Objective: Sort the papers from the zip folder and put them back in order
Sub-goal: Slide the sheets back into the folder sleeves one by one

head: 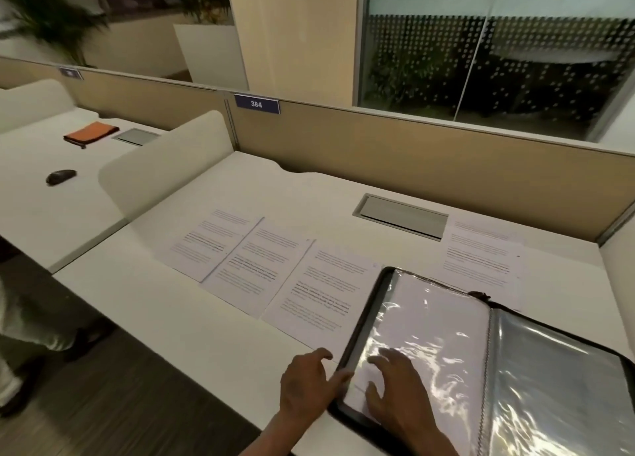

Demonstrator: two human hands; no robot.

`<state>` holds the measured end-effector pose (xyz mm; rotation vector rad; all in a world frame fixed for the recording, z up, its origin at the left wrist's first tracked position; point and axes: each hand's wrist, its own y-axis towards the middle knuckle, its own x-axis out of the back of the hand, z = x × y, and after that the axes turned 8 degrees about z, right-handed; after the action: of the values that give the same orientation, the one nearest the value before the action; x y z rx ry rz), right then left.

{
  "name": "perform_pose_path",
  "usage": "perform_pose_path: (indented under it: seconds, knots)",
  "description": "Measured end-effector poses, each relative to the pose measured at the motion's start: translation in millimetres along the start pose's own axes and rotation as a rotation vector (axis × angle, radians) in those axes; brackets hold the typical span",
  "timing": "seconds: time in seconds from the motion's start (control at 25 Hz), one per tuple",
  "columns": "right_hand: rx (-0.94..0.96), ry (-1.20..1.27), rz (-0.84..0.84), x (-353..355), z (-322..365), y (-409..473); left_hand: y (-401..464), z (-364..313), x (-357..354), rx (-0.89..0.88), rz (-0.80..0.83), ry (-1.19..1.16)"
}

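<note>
Folder with black zip edging and clear plastic sleeves (429, 335) lies open on the near right part of the white desk surface (171, 318), its left page showing a white sheet under glossy film. Left hand (305, 383) rests at the folder's left rim, fingers loosely spread, the forefinger touching the black edge; nothing is gripped. Right hand (398, 393) lies flat on the left sleeve with fingers spread wide, pressing the film. Three printed white sheets sit side by side on the desk beyond the hands: the leftmost sheet (209, 242), the middle sheet (261, 266), and the third sheet (326, 290), whose right portion passes under the folder. A fourth printed sheet (481, 252) lies apart at the right, behind the folder. A grey recessed cable hatch (402, 215) is set in the desk between the two groups. A blue number plate reading 384 (256, 104) is fixed on the beige partition (412, 153).
</note>
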<state>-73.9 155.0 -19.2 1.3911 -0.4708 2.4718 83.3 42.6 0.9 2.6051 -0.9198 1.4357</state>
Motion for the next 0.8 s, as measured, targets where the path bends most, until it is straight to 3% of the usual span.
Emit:
perform_pose_path:
  seconds: [0.24, 0.4, 0.6, 0.8]
  knots:
    - [0.032, 0.213, 0.053, -18.0, 126.3, 120.9, 102.9, 120.4, 104.4, -0.041, -0.303, -0.184]
    - [-0.015, 0.419, 0.132, -34.7, 217.4, 202.1, 180.9, 207.7, 189.2, 0.077, -0.398, -0.149]
    - [-0.251, 0.870, 0.220, -62.3, 295.0, 272.7, 261.6, 280.1, 264.3, 0.286, -0.285, -0.006]
    - [-0.328, 0.919, 0.284, -88.6, 329.1, 311.4, 299.4, 308.0, 281.8, 0.455, -0.082, 0.151]
